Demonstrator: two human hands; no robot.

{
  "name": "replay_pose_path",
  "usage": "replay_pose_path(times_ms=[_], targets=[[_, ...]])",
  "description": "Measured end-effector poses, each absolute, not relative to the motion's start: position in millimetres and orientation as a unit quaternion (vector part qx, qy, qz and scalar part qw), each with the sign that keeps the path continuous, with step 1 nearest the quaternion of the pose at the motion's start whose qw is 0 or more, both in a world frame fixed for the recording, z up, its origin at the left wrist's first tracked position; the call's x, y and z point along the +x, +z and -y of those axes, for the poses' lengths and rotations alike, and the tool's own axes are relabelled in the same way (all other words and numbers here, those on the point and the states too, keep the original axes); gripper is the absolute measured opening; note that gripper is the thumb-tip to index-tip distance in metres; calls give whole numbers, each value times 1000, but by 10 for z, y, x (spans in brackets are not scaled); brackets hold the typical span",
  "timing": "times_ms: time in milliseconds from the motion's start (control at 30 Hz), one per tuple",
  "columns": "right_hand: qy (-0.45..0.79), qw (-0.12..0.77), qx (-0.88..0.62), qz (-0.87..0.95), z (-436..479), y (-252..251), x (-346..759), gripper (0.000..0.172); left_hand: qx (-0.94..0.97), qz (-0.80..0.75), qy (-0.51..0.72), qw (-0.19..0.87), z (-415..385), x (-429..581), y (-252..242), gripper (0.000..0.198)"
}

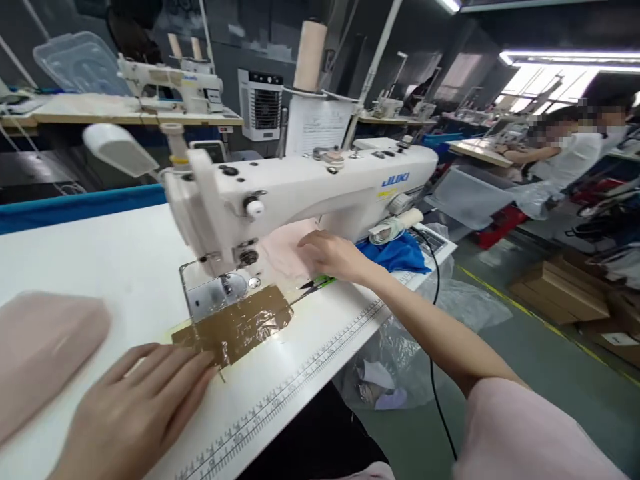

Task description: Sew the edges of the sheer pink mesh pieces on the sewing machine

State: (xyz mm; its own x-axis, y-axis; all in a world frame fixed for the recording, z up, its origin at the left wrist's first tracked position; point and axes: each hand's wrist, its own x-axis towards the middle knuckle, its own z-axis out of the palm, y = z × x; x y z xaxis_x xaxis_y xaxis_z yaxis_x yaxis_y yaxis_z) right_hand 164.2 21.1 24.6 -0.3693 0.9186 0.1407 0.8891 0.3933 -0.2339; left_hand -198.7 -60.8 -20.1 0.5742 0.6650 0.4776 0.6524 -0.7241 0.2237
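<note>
My left hand (135,407) lies flat on the white table (90,253), fingers stretched out, fingertips touching the brown taped patch (235,327) in front of the needle plate. My right hand (333,253) reaches under the arm of the white JUKI sewing machine (310,187) and rests on a pale pink piece of fabric (285,257), fingers extended and slightly curled. Small green-handled snips (316,285) lie on the table just below that hand. Blue fabric (400,253) sits to the right of the hand.
A stack of pink fabric (45,347) lies at the table's left. A clear plastic bag (400,353) hangs below the table edge, and a black cable (435,347) drops beside it. Other sewing stations and people sit behind and to the right. Cardboard boxes (565,293) lie on the floor.
</note>
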Motion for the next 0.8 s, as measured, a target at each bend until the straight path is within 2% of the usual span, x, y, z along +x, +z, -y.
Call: replay_pose_path(times_ms=[67, 167, 267, 333, 400, 567, 700, 800], targets=[[74, 106, -538, 833, -263, 289, 1730, 49, 916, -290, 271, -56, 514, -1593, -130, 19], [83, 92, -503, 855, -268, 318, 1752, 49, 928, -248, 261, -99, 360, -1114, -55, 24], [79, 64, -469, 877, -269, 318, 1757, 47, 929, -253, 247, -107, 202, -773, -59, 30], [90, 70, -466, 877, -298, 310, 1780, 38, 928, -271, 238, -98, 103, -609, -91, 34], [110, 87, -473, 870, -341, 303, 1821, 30, 927, -288, 226, -85, 22, -492, -125, 38], [135, 120, -493, 851, -419, 292, 1920, 31, 927, -314, 195, -61, -74, -370, -131, 37], [83, 218, -539, 810, -464, 229, 1917, 33, 923, -302, 224, -83, -125, -284, -84, 34], [40, 264, -541, 797, -449, 223, 1894, 36, 923, -308, 217, -83, -227, -181, -119, 41]])
